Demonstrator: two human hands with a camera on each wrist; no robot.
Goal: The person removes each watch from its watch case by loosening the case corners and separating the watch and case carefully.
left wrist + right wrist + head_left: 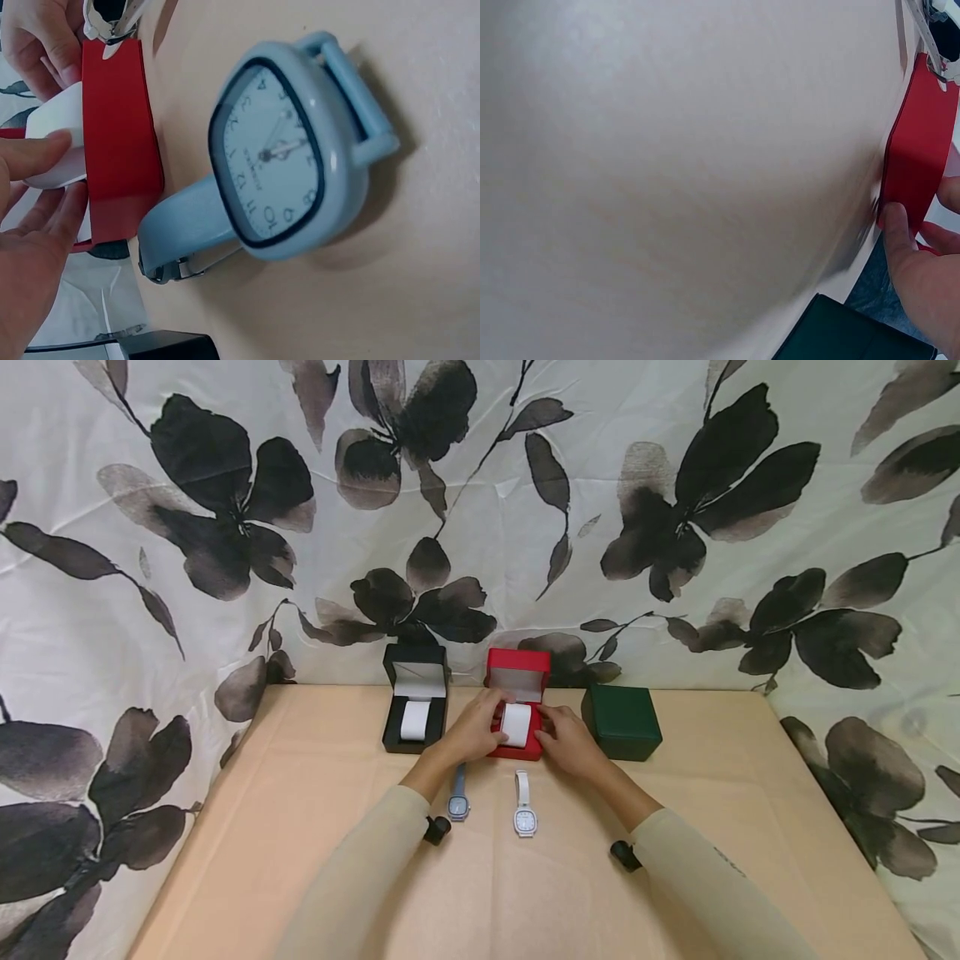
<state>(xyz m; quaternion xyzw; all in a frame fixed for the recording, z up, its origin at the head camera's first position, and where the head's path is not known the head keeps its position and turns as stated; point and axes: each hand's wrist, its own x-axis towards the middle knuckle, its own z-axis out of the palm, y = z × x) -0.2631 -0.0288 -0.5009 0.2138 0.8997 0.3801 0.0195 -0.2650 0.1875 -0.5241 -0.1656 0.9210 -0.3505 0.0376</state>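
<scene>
A red watch box [517, 659] stands with its lid up, a white cushion [516, 725] inside it. My left hand [474, 727] pinches that cushion, its thumb on the white surface and fingers at the cushion's side in the left wrist view. From the other side my right hand [573, 742] grips the red box, with the thumb against the outer wall and fingers over the rim in the right wrist view. A blue watch [266, 157] lies just in front of the left hand. Before the box lies a white watch [525, 821], strap pointing toward it.
Left of the red box, a black watch box [388, 727] stands with its lid up and holds a white cushion. A closed green box [622, 722] is at the right. Behind the table [540, 902] hangs a flower-patterned cloth [525, 543].
</scene>
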